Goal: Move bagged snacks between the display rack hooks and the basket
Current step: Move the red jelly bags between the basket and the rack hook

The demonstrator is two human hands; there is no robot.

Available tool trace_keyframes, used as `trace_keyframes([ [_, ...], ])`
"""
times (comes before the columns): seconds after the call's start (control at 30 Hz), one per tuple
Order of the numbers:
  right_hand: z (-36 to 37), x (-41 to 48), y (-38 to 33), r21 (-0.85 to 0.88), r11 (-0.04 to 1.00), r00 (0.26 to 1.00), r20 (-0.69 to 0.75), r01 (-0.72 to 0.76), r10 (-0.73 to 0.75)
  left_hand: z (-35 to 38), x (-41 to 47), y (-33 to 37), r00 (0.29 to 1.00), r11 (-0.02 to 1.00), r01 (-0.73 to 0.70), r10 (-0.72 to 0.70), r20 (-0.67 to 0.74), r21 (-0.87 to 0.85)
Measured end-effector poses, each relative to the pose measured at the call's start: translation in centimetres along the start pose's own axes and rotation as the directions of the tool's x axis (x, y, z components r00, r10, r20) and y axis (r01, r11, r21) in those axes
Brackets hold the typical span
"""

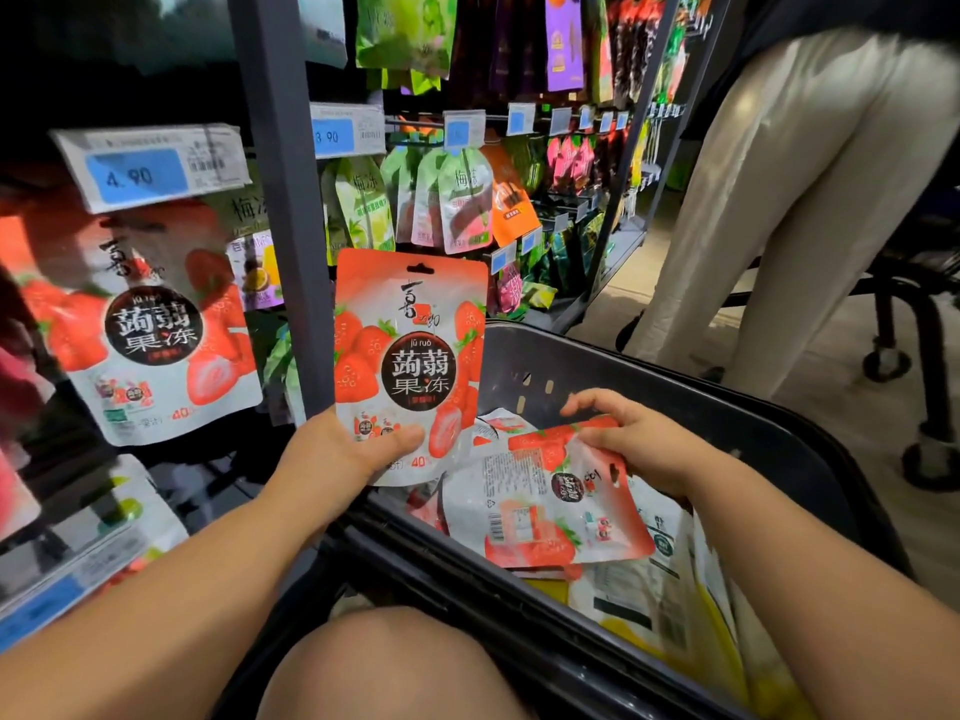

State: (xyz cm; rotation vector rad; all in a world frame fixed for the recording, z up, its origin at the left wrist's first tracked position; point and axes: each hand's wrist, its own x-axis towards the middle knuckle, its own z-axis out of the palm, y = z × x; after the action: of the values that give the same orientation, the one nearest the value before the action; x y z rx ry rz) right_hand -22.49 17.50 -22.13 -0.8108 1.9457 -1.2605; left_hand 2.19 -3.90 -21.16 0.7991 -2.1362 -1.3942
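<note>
Red strawberry bag (410,356) upright, pinched at its bottom by your left hand (358,444). Your right hand (631,439) grips a 2nd bag (550,501) inside the black basket (779,439).

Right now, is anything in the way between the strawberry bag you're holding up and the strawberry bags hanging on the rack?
Yes, partly. The left hand holds the strawberry bag upright in front of the rack's dark post. The matching hanging bags are left of that post, under the 4.90 price tag, so the bag must go round it.
</note>
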Motion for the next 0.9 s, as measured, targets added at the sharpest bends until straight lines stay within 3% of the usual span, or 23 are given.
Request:
trace_keyframes([
  [0.17,-1.3,-1.5,-1.7,0.108,0.994,0.996,0.094,-0.015,0.005,0.2,0.0,0.2,1.000,1.000,0.009,-0.009,-0.010,-0.029],
  [0.5,-3.3,-2.6,-1.5,0.403,0.908,0.966,0.172,0.111,-0.195,0.3,-0.1,0.3,1.000,0.997,0.010,-0.011,-0.002,-0.077],
  [0.57,-2.8,-2.1,-1.3,0.353,0.927,0.983,0.084,0.126,-0.165,0.3,-0.2,0.3,1.000,0.997,0.013,-0.013,-0.004,-0.079],
  [0.63,-1.7,-1.5,-1.3,0.168,0.971,0.974,-0.174,0.171,-0.142,0.3,-0.2,0.3,1.000,0.997,0.010,-0.010,-0.003,-0.072],
  [0.73,-0.6,0.0,-0.6,-0.104,0.983,0.854,-0.486,0.152,-0.183,0.2,-0.2,0.3,1.000,0.997,0.008,-0.008,-0.004,-0.071],
  [0.83,0.1,0.6,-0.5,-0.189,0.971,0.803,-0.551,0.147,-0.229,0.2,-0.1,0.2,1.000,0.998,0.013,-0.012,0.004,-0.068],
  [0.9,0.6,0.6,-0.7,-0.014,0.980,0.845,-0.505,0.196,-0.176,0.2,-0.1,0.2,1.000,0.997,0.016,-0.016,0.011,-0.069],
])
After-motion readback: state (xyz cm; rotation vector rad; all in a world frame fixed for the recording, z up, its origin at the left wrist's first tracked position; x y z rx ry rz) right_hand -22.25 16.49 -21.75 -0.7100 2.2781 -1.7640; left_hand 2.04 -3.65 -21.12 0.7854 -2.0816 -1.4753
